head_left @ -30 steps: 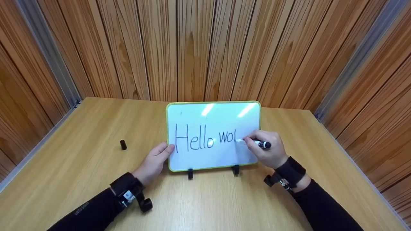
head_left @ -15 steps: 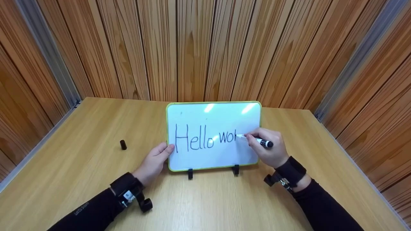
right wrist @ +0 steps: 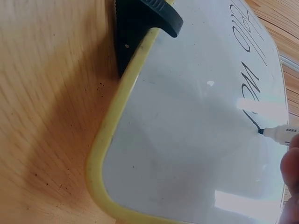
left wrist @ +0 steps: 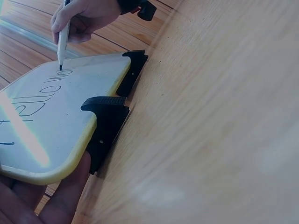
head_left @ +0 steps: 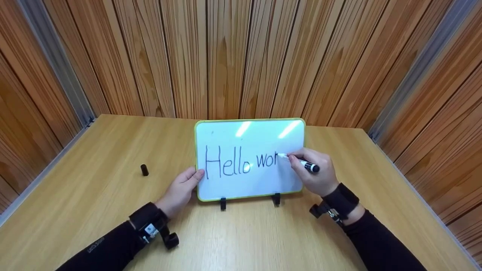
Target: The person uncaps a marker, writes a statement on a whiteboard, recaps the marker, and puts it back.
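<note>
- The whiteboard (head_left: 249, 160) is standing tilted back on two black clip feet (head_left: 223, 203) near the middle of the bench (head_left: 94, 195), its yellow-green rim facing the person, and it is reading "Hello wor" in black.
- The marker (head_left: 301, 163) is touching the board just right of the "o", its tip sitting at the top of a freshly drawn stroke; the right wrist view is showing the nib (right wrist: 260, 132) pressed against the white surface at the end of a short curved line.
- A second ago the last letter was only a short upright stroke beside "wo"; now it is carrying its little shoulder, so the "r" is looking finished and the tip has climbed slightly up the board. Judging from that, the word is still partway written, with room remaining at the right edge.
- The right hand (head_left: 315, 173) is gripping the marker in a writing pinch, fingers curled round the barrel, the heel hovering over the board's lower right corner.
- The left hand (head_left: 180, 192) is staying put, steadying the board at its lower left corner: the thumb is lying on the rim and face, and the fingers appear to be behind the edge.
- Both wrists are wearing black straps with small cameras (head_left: 165, 236).
- The marker cap (head_left: 144, 169) is standing upright on the bench, well apart to the left.
- Wooden panelled walls (head_left: 226, 56) are closing in the bench on the far side and both flanks.
</note>
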Motion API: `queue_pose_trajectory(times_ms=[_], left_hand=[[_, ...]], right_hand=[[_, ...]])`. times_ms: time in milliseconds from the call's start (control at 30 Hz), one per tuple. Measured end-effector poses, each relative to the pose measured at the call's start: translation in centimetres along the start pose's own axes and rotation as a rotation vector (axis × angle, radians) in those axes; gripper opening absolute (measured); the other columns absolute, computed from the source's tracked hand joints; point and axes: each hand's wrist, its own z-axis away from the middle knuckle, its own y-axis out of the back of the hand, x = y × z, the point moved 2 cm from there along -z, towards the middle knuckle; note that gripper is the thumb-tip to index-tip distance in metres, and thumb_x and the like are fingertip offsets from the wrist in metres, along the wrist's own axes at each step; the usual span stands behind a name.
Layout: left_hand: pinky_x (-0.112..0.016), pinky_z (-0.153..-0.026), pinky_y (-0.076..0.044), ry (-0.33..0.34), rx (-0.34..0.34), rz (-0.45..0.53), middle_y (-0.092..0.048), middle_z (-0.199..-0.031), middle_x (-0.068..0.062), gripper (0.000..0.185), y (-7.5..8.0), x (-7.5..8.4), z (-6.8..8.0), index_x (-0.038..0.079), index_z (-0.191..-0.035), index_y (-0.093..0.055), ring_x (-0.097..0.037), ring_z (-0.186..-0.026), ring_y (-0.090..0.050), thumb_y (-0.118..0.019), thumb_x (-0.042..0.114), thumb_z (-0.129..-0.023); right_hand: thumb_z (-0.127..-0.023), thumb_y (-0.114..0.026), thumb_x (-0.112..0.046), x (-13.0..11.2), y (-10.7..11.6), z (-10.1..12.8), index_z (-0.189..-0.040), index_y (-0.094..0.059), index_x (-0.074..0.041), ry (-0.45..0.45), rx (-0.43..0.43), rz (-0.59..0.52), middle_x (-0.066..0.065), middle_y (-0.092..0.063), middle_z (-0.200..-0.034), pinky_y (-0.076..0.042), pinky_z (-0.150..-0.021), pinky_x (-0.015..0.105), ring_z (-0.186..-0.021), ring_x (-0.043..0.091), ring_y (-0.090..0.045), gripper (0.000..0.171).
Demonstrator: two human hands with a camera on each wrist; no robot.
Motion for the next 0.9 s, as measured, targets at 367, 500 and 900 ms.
queue_pose_trajectory(times_ms=[367,500,900], left_hand=[[-0.031,-0.091,-0.049,-0.026,0.062,-0.006,-0.066,-0.111,-0.011,0.028,-0.2,0.1,0.0,0.002,-0.101,-0.056,-0.024,-0.109,-0.057,-0.05,0.021,-0.121],[-0.032,-0.093,-0.05,-0.019,0.054,-0.009,-0.067,-0.116,-0.012,0.028,-0.1,0.2,0.1,0.0,-0.107,-0.058,-0.024,-0.112,-0.058,-0.049,0.022,-0.121],[-0.033,-0.098,-0.053,0.001,0.036,-0.022,-0.071,-0.128,-0.015,0.028,0.1,0.0,-0.1,0.0,-0.115,-0.061,-0.024,-0.119,-0.063,-0.048,0.024,-0.121]], right_hand=[[-0.092,-0.076,0.012,0.1,0.2,0.0,-0.095,-0.08,0.003,-0.007,0.011,0.034,0.004,-0.077,-0.08,-0.054,-0.064,0.018,-0.066,0.015,-0.068,0.01],[-0.091,-0.076,0.012,0.0,0.3,0.0,-0.093,-0.08,0.002,-0.012,0.021,0.022,0.004,-0.075,-0.077,-0.052,-0.061,0.018,-0.063,0.015,-0.066,0.011],[-0.093,-0.073,0.01,-0.1,1.0,-0.4,-0.089,-0.079,0.002,-0.03,0.073,0.009,0.004,-0.072,-0.074,-0.049,-0.06,0.016,-0.061,0.014,-0.062,0.011]])
